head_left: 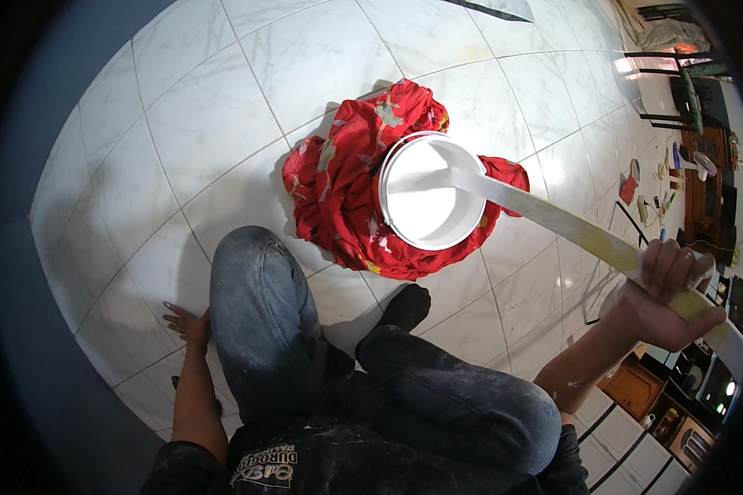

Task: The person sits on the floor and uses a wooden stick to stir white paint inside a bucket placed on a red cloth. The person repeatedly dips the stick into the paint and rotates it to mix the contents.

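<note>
A white bucket (425, 210) with white liquid in it stands on a crumpled red floral cloth (330, 173). A long flat pale stick (561, 219), smudged yellow, slants from inside the bucket toward the right edge. My right hand (669, 297) is closed around the stick's upper part. My left hand (186, 326) is down on the tiled floor beside my left knee, fingers spread, holding nothing. I sit with bent legs in dusty jeans (256, 330), and a dark-socked foot (409, 305) lies below the cloth.
White marble-look tiles (190, 107) surround the cloth, with a grey-blue border (58, 346) along the left. A dark chair (689, 99), wooden cabinet (702, 194) and small scattered items (627, 190) are at the right. More cabinets (631, 384) show at the lower right.
</note>
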Tool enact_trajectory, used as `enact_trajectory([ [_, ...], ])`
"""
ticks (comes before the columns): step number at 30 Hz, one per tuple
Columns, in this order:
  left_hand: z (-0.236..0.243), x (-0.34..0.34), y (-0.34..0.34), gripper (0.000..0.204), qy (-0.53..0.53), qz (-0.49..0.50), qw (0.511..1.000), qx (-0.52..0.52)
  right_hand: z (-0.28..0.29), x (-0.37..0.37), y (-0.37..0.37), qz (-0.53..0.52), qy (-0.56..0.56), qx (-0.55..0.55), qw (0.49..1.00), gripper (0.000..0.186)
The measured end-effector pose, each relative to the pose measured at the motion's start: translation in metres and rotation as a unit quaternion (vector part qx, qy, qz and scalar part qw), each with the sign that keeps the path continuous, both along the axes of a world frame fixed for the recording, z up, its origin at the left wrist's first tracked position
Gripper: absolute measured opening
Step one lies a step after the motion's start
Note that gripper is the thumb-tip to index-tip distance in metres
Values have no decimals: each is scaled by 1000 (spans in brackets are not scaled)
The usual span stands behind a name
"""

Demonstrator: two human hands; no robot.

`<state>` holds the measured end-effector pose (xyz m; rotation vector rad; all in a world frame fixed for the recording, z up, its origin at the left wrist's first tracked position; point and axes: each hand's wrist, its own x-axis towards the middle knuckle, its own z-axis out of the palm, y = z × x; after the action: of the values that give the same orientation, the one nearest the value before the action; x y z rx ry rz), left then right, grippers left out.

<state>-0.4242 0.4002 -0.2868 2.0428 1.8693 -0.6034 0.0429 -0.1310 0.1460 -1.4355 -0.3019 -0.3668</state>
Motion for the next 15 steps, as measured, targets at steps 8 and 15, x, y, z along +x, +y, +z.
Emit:
enact_trajectory([
  [8, -2, -5, -1, 146, 3, -13, 1000, 9, -58, 0, 20, 155, 52, 8, 987, 62],
  [15, 8, 5, -3, 142, -3, -13, 1000, -3, -78, -6, 18, 137, 70, 97, 983, 60],
])
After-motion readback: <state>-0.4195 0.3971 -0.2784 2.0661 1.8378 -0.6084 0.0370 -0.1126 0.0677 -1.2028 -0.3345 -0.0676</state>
